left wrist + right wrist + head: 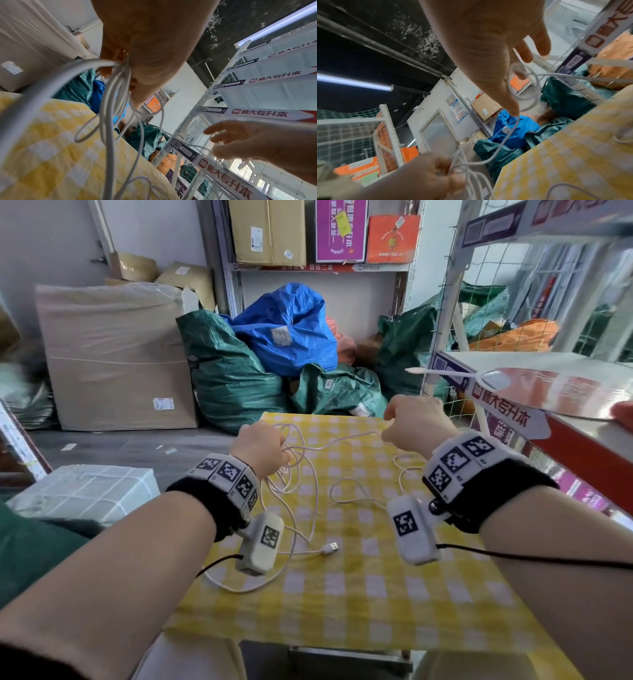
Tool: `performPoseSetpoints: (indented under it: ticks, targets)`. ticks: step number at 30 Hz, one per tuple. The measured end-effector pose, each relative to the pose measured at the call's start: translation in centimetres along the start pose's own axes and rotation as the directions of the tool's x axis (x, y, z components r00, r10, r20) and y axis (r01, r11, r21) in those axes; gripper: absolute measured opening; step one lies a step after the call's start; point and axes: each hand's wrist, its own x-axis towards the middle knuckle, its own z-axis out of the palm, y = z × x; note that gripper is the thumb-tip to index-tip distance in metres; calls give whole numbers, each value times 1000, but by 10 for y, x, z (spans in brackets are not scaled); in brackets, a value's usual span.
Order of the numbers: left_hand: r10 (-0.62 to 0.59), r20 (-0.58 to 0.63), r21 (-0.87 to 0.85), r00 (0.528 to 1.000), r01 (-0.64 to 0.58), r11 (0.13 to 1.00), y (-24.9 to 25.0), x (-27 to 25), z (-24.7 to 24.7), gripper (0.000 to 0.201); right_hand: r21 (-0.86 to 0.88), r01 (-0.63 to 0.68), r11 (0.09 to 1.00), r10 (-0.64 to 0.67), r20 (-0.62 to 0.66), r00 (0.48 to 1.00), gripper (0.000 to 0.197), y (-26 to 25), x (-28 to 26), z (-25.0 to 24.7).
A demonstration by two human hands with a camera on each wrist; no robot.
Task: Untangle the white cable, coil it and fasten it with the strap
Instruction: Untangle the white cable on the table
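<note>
The white cable point(239, 590) sprawls in loose loops over the table's yellow checked cloth point(376, 594). Its USB plug point(330, 547) lies flat near the middle. My left hand point(260, 446) grips several gathered loops of the cable point(109, 148) above the table's far left part, its fingers point(145, 54) curled round them. From there one strand point(513, 129) runs across to my right hand point(416, 422), raised over the far right corner. There the strand curls in a small loop at the thumb and fingers point(488, 47), and the thumb tip holds it. No strap shows in any view.
Green and blue sacks point(284, 337) pile up just beyond the table's far edge. A big wrapped carton point(113, 357) stands at the left and a white package point(85, 491) sits by my left forearm. A metal shelf point(548, 364) crowds the right side, holding a hand fan point(531, 388).
</note>
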Motion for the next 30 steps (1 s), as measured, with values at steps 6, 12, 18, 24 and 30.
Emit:
performPoseSetpoints:
  ticks: [6,12,18,24,30]
  targets:
    - [120,-111,192,987,-97,977,19,-3,-11,22,-181,217,959,-225,-28,974,44,-33,-24,3]
    - [101,-173,22,980,-99,995,31,-4,-20,27,-249,399,882,-386,103,917,31,-60,-32,17]
    - [94,-258,-53,962,-111,992,36,-11,-29,24,110,425,898,-434,72,898,35,-62,-29,22]
    - [25,-262,-12,965,-30,999,22,-5,-35,41,313,470,825,-448,-144,883,39,-65,-29,13]
    - [-23,-129,-70,991,14,997,12,-4,-36,46,426,430,796,-366,-228,902,35,-61,-33,1]
